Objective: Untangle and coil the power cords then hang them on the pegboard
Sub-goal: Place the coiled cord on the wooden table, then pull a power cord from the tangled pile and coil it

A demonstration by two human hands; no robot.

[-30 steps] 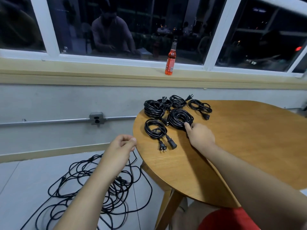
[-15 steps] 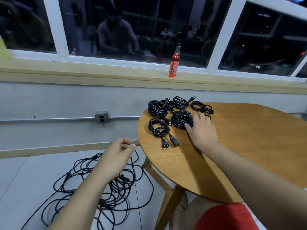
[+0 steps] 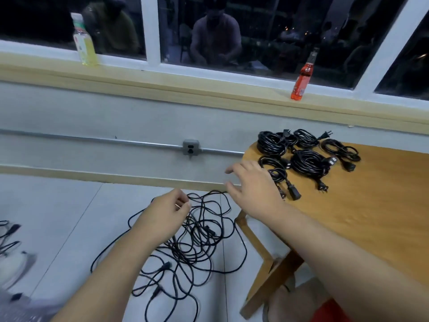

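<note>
Several coiled black power cords (image 3: 307, 161) lie together at the far left corner of the round wooden table (image 3: 371, 205). A tangle of loose black cords (image 3: 197, 247) sprawls on the floor left of the table. My left hand (image 3: 164, 217) hovers above that tangle with its fingers loosely curled and holds nothing. My right hand (image 3: 253, 184) is in the air at the table's left edge, fingers spread, off the coils. No pegboard is in view.
A wall outlet box (image 3: 190, 147) sits on a metal conduit along the wall. A red bottle (image 3: 303, 80) and a yellow-green bottle (image 3: 84, 40) stand on the window sill. More cords and a blurred pale object (image 3: 11, 256) lie at the far left on the floor.
My right hand has lifted off the coil on the table and swung left past the table edge. The view has turned left and down toward the floor tangle.
</note>
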